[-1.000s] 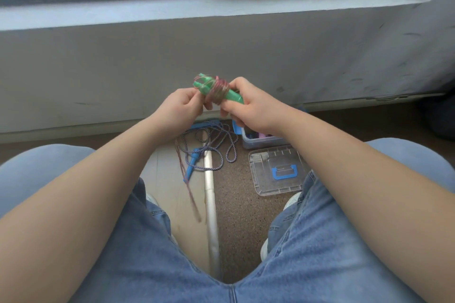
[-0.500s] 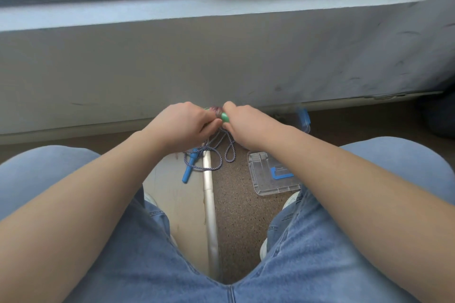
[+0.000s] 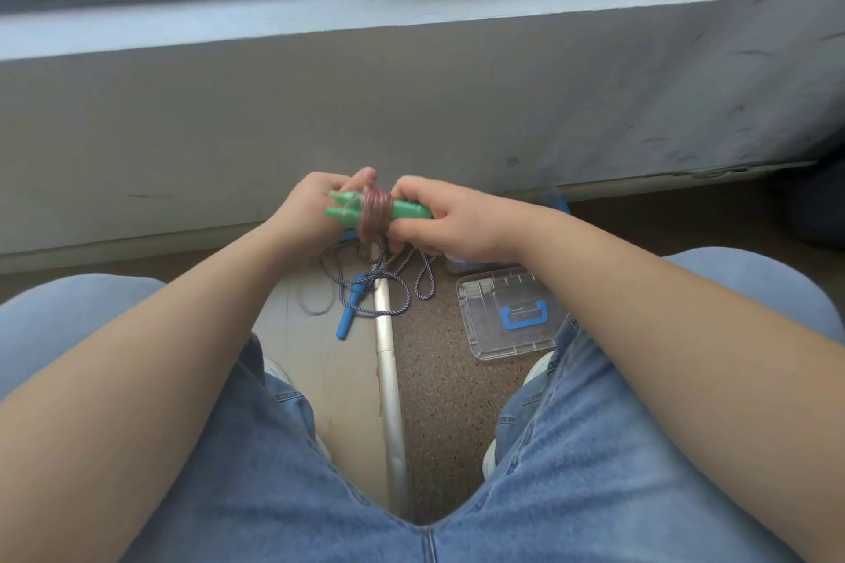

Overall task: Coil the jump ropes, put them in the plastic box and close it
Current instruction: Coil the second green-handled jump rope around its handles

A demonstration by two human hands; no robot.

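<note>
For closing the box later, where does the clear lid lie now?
In the head view the clear lid lies flat on the brown floor at the right, just below the right forearm, right of the blue-handled rope.

Left hand [image 3: 304, 210], right hand [image 3: 450, 219] grip green handles [image 3: 407, 211], rope-wrapped.

There is a single wide-angle view, taken from the person's head. It faces forward and steeply down over the seated lap. Both forearms run in from the lower corners. The left hand [image 3: 311, 210] and right hand [image 3: 452, 219] meet on the green jump rope [image 3: 404, 211] just above mid-frame, close to the lens. The jeans [image 3: 274, 494] fill the bottom edge and are nearest of all. Between the knees the floor [image 3: 448, 402] lies farther off. Beyond it rises the wall [image 3: 411, 105], and the window sill [image 3: 366, 9] crosses the top of the frame, farthest from the camera.
</note>
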